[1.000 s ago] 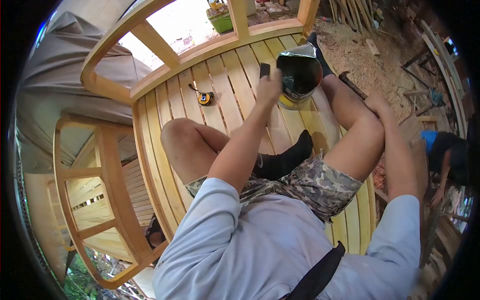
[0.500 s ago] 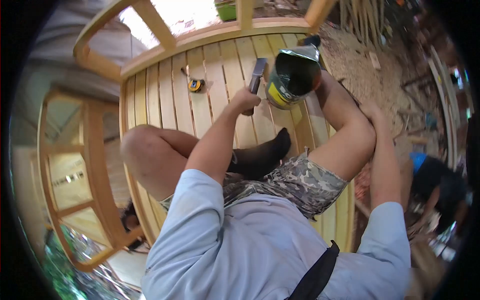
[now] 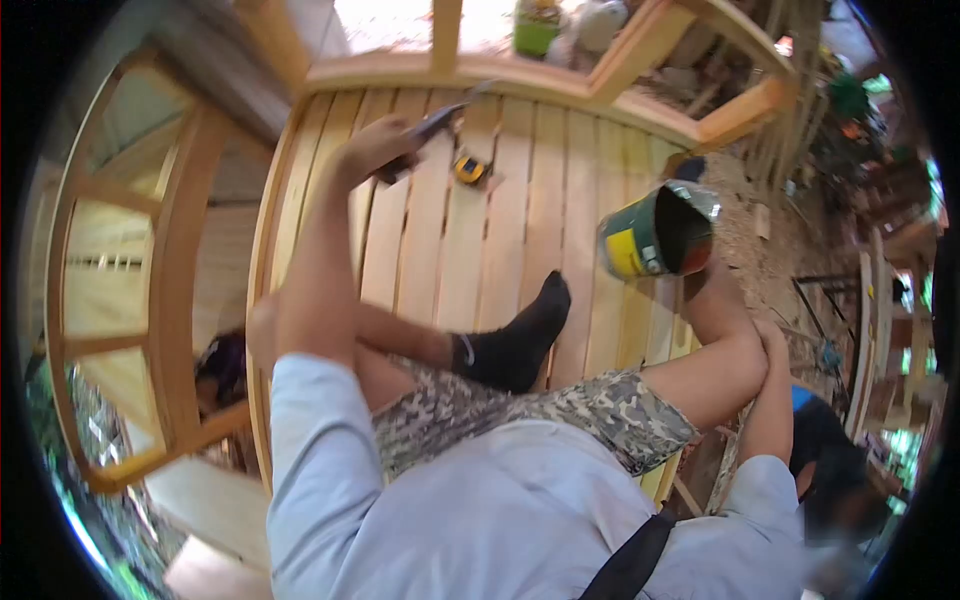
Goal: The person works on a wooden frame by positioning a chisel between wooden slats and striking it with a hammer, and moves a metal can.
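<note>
My left hand (image 3: 380,150) is closed around the dark handle of a hammer (image 3: 438,122), raised over the far left part of the slatted wooden seat. Its metal head is blurred and points toward the back rail. Just right of it, a yellow and black tape measure (image 3: 470,170) lies on the slats. My right hand (image 3: 768,335) is at the outer side of my right knee, its fingers mostly hidden there. A dark green tin (image 3: 630,245) with a yellow label stands open near my right foot, its inside dark.
The slatted seat (image 3: 520,200) has a wooden rail frame (image 3: 540,85) along its far side. Another wooden frame (image 3: 185,290) stands at left. A green bucket (image 3: 537,28) is beyond the rail. At lower right, a person in dark clothing (image 3: 825,440) is close by.
My left hand has swung the hammer left and away from the tin, past the tape measure. The head view has shifted, and my right hand stays by the knee.
</note>
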Tool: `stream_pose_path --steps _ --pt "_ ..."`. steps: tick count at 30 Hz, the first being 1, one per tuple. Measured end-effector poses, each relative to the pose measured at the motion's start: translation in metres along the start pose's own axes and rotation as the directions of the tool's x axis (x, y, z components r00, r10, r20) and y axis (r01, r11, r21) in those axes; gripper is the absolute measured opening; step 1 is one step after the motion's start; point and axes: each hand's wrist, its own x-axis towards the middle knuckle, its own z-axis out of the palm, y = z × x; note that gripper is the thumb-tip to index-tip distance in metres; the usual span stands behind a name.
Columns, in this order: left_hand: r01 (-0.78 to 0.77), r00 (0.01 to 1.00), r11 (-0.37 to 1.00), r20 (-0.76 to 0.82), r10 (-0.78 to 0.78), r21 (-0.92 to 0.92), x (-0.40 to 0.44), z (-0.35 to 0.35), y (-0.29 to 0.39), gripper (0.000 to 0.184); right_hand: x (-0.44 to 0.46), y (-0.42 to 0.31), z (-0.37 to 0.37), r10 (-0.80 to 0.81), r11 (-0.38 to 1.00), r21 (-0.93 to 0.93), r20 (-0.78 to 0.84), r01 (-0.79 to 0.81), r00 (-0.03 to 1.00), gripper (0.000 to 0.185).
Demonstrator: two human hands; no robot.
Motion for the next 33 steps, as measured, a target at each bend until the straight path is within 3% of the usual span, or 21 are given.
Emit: stream_pose_path --steps 1,2,3,6,9,13,15,19,21,27,30,33 --pt "0.019 0.992 0.994 -0.126 -0.005 0.103 -0.012 -0.015 -0.001 0.018 -0.005 0.004 -0.005 0.025 1.0 -0.003 0.006 -0.025 1.0 0.045" --pt "0.011 0.992 0.995 -0.122 -0.023 -0.095 -0.032 -0.024 0.003 0.018 -0.009 0.003 -0.01 0.04 0.999 -0.005 0.014 -0.04 0.999 0.045" --pt "0.059 0.988 0.986 -0.133 -0.081 -0.156 -0.038 -0.04 -0.008 0.019 -0.012 0.003 -0.015 0.063 0.998 -0.008 0.023 -0.062 0.998 0.045" --pt "-0.052 0.937 0.889 -0.331 -0.115 -0.456 -0.079 -0.056 -0.061 0.022 -0.021 -0.002 -0.03 0.117 0.993 -0.031 0.037 -0.116 0.992 0.045" --pt "-0.036 0.929 0.878 -0.34 -0.146 -0.478 -0.108 -0.074 -0.105 0.024 -0.034 -0.004 -0.04 0.162 0.985 -0.06 0.039 -0.159 0.986 0.045" --pt "-0.12 0.876 0.743 -0.423 -0.234 -0.658 -0.129 -0.088 -0.136 0.016 -0.035 -0.014 -0.054 0.201 0.973 -0.116 0.016 -0.198 0.979 0.046" --pt "-0.157 0.866 0.61 -0.405 -0.294 -0.777 -0.129 -0.087 -0.133 0.016 -0.034 -0.019 -0.061 0.219 0.967 -0.137 -0.001 -0.217 0.976 0.046" --pt "-0.166 0.874 0.534 -0.375 -0.311 -0.829 -0.117 -0.091 -0.154 0.017 -0.028 -0.03 -0.072 0.248 0.953 -0.174 -0.029 -0.249 0.968 0.046" --pt "-0.094 0.918 0.489 -0.265 -0.294 -0.867 -0.109 -0.092 -0.156 0.024 -0.027 -0.033 -0.078 0.272 0.943 -0.188 -0.04 -0.274 0.962 0.046" --pt "-0.071 0.924 0.545 -0.26 -0.279 -0.835 -0.073 -0.099 -0.139 0.026 -0.026 -0.041 -0.094 0.317 0.928 -0.184 -0.07 -0.324 0.946 0.046" --pt "-0.024 0.919 0.372 -0.167 -0.358 -0.928 -0.062 -0.112 -0.129 0.021 -0.03 -0.046 -0.098 0.327 0.925 -0.177 -0.081 -0.337 0.941 0.046" --pt "0.056 0.907 0.474 -0.154 -0.393 -0.879 -0.061 -0.113 -0.12 0.021 -0.036 -0.046 -0.093 0.352 0.916 -0.177 -0.072 -0.359 0.933 0.046"
